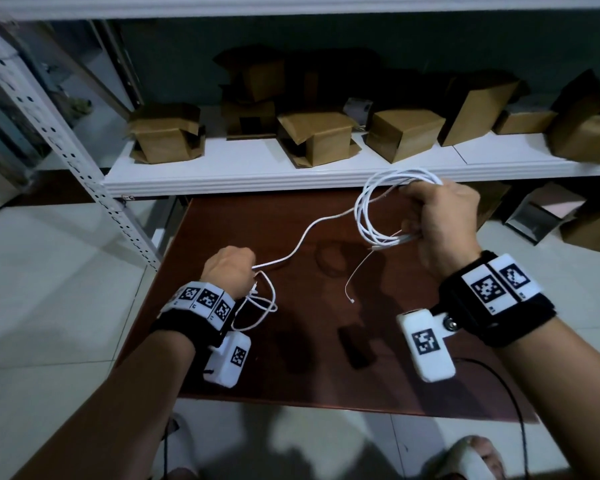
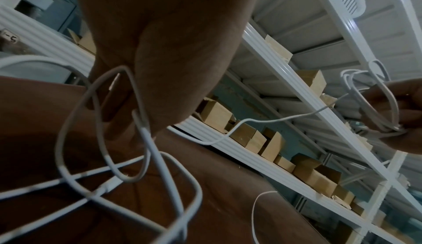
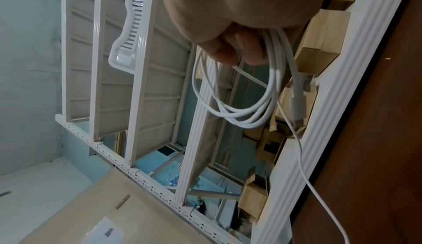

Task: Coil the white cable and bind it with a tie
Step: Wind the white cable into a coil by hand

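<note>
My right hand (image 1: pixel 440 220) grips several loops of the white cable (image 1: pixel 366 206) in the air above the brown table (image 1: pixel 291 358), near the shelf edge. From the coil (image 3: pixel 242 116) a single stretch of cable (image 1: pixel 305 237) sags across to my left hand (image 1: pixel 231 266), whose curled fingers hold it low over the table. Loose cable loops (image 1: pixel 264 306) lie below that wrist. A thinner white strand (image 1: pixel 355 275) hangs from the coil down to the table. A white plug (image 3: pixel 297 107) dangles beside the coil.
A white metal shelf (image 1: pixel 257 174) runs along the far side of the table and carries several cardboard boxes (image 1: pixel 402 133). More boxes (image 1: pixel 589 226) stand on the tiled floor at the right. A perforated shelf post (image 1: pixel 84 168) rises on the left.
</note>
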`<state>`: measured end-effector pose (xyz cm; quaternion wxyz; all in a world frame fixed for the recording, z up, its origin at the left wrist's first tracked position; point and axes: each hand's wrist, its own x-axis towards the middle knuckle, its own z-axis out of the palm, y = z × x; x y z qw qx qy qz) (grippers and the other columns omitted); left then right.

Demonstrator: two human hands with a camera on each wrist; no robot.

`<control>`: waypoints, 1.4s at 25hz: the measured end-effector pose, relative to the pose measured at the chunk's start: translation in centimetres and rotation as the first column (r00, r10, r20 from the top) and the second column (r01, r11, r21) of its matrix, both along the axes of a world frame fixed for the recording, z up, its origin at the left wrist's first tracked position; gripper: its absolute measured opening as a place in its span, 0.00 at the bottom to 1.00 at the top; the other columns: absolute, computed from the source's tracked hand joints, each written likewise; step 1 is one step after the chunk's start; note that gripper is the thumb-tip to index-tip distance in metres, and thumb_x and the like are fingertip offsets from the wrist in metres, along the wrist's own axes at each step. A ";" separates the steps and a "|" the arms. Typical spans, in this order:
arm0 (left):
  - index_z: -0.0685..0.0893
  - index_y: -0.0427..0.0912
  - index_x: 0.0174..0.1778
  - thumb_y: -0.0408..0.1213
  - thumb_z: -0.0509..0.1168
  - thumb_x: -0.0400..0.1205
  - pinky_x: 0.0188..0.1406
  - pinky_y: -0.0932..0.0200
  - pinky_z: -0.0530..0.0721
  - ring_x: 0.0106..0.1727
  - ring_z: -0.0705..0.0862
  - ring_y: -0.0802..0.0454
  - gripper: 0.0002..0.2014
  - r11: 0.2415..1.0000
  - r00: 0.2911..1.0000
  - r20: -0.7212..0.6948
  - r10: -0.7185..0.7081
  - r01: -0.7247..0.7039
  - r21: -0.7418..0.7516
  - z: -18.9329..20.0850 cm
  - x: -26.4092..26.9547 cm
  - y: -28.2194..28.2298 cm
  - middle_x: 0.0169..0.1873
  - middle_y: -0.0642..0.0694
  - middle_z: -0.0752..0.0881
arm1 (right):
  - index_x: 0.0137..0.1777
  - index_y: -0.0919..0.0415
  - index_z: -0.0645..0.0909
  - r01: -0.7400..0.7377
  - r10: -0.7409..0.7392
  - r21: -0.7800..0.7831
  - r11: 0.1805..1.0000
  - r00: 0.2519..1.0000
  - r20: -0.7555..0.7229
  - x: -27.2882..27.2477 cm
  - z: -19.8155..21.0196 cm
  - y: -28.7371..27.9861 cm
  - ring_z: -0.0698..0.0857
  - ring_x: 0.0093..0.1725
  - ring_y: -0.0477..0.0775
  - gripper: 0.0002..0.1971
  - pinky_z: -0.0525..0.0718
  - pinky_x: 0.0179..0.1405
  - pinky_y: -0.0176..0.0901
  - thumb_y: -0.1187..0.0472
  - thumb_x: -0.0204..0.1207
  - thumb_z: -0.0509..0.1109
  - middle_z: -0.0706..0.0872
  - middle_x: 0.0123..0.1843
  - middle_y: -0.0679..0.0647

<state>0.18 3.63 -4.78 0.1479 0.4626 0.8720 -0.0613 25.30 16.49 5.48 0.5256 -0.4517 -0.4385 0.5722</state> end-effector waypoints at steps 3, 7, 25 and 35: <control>0.82 0.50 0.70 0.42 0.74 0.81 0.69 0.44 0.80 0.73 0.76 0.39 0.21 0.997 0.990 -0.126 -0.065 0.068 0.023 0.7 -0.4 0.2 0.69 0.41 0.80 | 0.28 0.57 0.77 0.008 -0.008 0.004 1.000 1.000 0.002 0.0 0.0 0.1 0.67 0.16 0.45 0.17 0.66 0.19 0.35 0.76 0.72 0.73 0.69 0.18 0.45; 0.75 0.45 0.77 0.51 0.81 0.75 0.71 0.41 0.78 0.77 0.74 0.37 0.36 0.997 0.982 -0.170 0.079 -0.079 0.009 1.7 -1.6 -0.2 0.74 0.37 0.77 | 0.29 0.57 0.82 0.078 -0.077 0.014 0.997 0.997 -0.025 0.7 0.5 0.5 0.68 0.15 0.45 0.15 0.68 0.18 0.36 0.74 0.71 0.75 0.71 0.17 0.44; 0.88 0.53 0.57 0.57 0.75 0.76 0.67 0.45 0.88 0.58 0.90 0.59 0.18 0.573 0.719 0.609 -0.336 -0.357 0.738 5.1 4.2 1.9 0.56 0.55 0.92 | 0.36 0.65 0.87 -0.079 0.081 -0.024 0.997 0.991 0.110 -2.0 -1.7 -1.8 0.69 0.19 0.48 0.05 0.68 0.19 0.37 0.73 0.70 0.73 0.76 0.26 0.55; 0.89 0.35 0.57 0.45 0.81 0.78 0.56 0.47 0.88 0.49 0.91 0.46 0.19 0.715 0.307 0.787 -0.536 -0.331 0.616 5.1 7.3 2.0 0.47 0.38 0.91 | 0.37 0.67 0.89 -0.494 0.490 -0.072 0.866 0.813 0.315 -2.6 -1.6 -4.7 0.75 0.18 0.48 0.10 0.67 0.19 0.34 0.75 0.74 0.68 0.83 0.23 0.56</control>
